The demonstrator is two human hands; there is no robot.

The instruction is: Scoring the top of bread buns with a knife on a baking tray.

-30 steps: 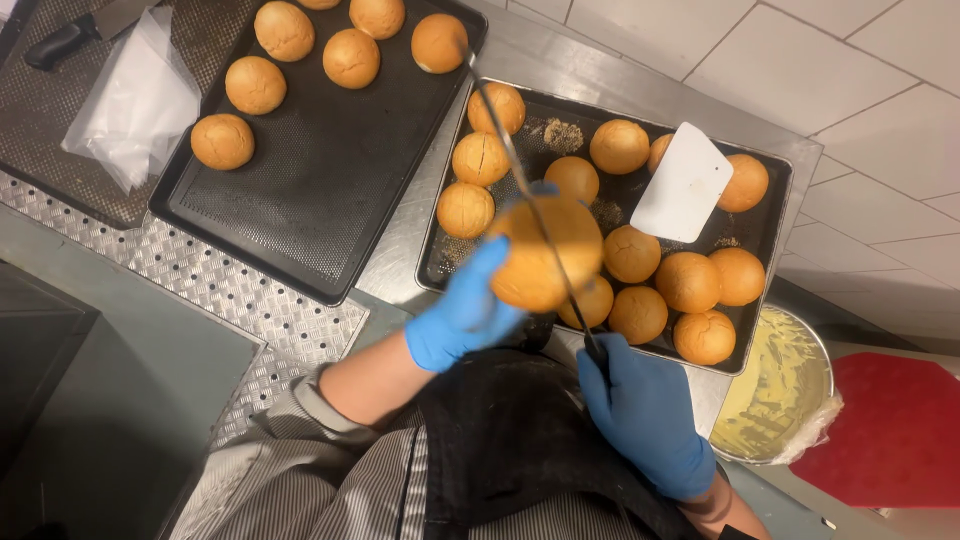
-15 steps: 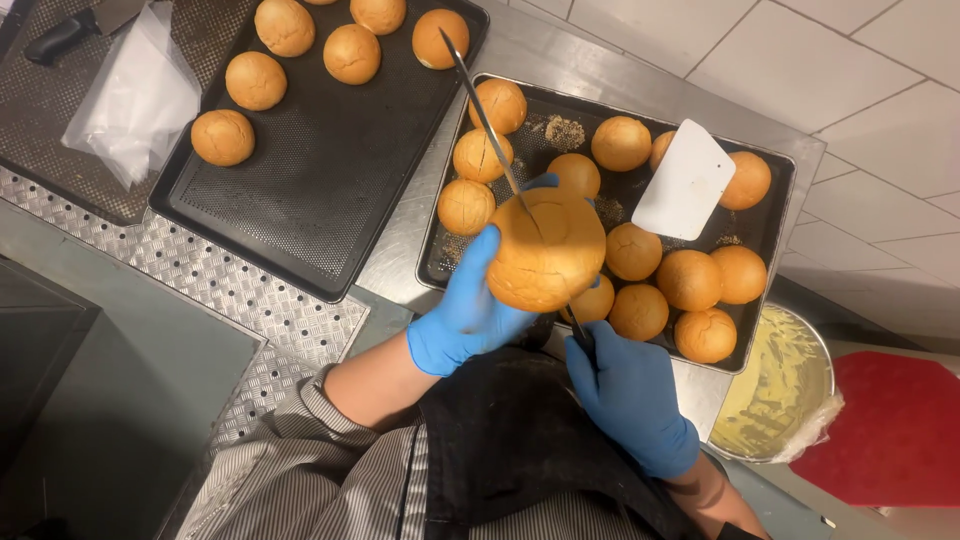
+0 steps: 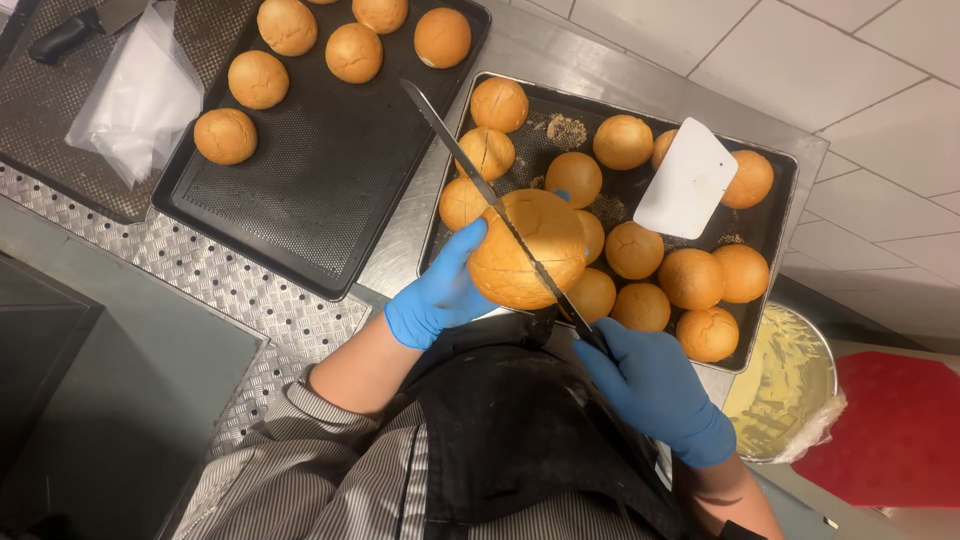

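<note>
My left hand (image 3: 437, 292), in a blue glove, holds a round golden bread roll (image 3: 520, 243) above the near edge of the right baking tray (image 3: 772, 202). A long serrated knife (image 3: 470, 165) lies across the roll, its blade cutting into it and its tip pointing up-left over the gap between the trays. My right hand (image 3: 655, 385), also gloved in blue, grips the knife's handle just below the roll. Several more rolls (image 3: 690, 277) lie on the right tray beside a white plastic scraper (image 3: 687, 179).
The left black tray (image 3: 320, 180) holds several rolls (image 3: 258, 79). A clear plastic bag (image 3: 130, 100) and a black-handled knife (image 3: 75, 32) lie at far left. A bowl of yellow spread (image 3: 785, 385) stands at lower right, beside a red mat (image 3: 895, 430). Perforated steel counter (image 3: 230, 290) runs below the trays.
The knife has slid forward and up-left through the roll. Both hands with the roll have stayed over the near edge of the right tray.
</note>
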